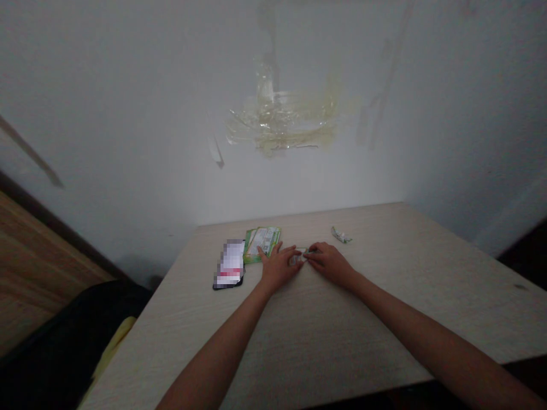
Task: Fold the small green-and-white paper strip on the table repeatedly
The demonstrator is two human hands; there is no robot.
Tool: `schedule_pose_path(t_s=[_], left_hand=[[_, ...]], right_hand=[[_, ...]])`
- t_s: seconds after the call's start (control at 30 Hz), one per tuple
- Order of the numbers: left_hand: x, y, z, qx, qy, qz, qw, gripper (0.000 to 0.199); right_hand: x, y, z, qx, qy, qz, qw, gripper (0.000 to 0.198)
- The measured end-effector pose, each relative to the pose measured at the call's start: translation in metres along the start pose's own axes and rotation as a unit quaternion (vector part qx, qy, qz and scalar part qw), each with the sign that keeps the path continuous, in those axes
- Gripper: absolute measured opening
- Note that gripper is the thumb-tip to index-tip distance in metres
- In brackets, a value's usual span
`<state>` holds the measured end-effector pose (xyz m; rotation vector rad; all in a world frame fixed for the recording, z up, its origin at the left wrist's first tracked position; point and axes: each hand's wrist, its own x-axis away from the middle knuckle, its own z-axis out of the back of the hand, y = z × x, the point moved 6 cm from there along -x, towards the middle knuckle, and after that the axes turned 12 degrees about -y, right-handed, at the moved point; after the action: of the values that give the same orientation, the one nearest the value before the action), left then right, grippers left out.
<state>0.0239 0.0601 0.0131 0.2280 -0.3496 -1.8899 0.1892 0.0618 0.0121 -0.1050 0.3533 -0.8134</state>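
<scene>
My left hand rests palm down on the table, its outer fingers spread beside a pile of green-and-white printed packets. Its thumb and forefinger close on one side of a small whitish-green wrapper-like piece. On the other side, my right hand pinches the same piece with thumb and fingertips. The fingers hide most of it, so its exact kind is unclear. A crumpled green-and-white wrapper lies beyond my right hand.
A phone with a lit, blurred screen lies left of the packets. The pale wooden table meets a wall bearing old tape. Dark and yellow cloth sits off the table's left edge.
</scene>
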Motion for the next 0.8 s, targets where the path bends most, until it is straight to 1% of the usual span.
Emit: schedule_pose_path(t_s=[0.23,0.4,0.63,0.8], left_hand=[[-0.0006,-0.0014,-0.0002,-0.003,-0.003,0.004,1.000,0.038],[-0.0008,-0.0017,-0.0004,0.005,-0.005,-0.003,1.000,0.037],[-0.0004,-0.0018,-0.0017,0.001,0.018,-0.005,1.000,0.037],[-0.0010,-0.0017,-0.0015,-0.002,0.011,-0.004,1.000,0.034]], right_hand=[[-0.0005,0.0014,-0.0021,0.002,-0.005,-0.001,1.000,0.025],[-0.0008,0.0023,-0.0032,0.003,-0.009,-0.007,1.000,0.025],[-0.0003,0.0020,-0.0031,0.001,-0.007,-0.009,1.000,0.025],[-0.0002,0.0012,-0.0020,-0.001,0.000,-0.004,1.000,0.025]])
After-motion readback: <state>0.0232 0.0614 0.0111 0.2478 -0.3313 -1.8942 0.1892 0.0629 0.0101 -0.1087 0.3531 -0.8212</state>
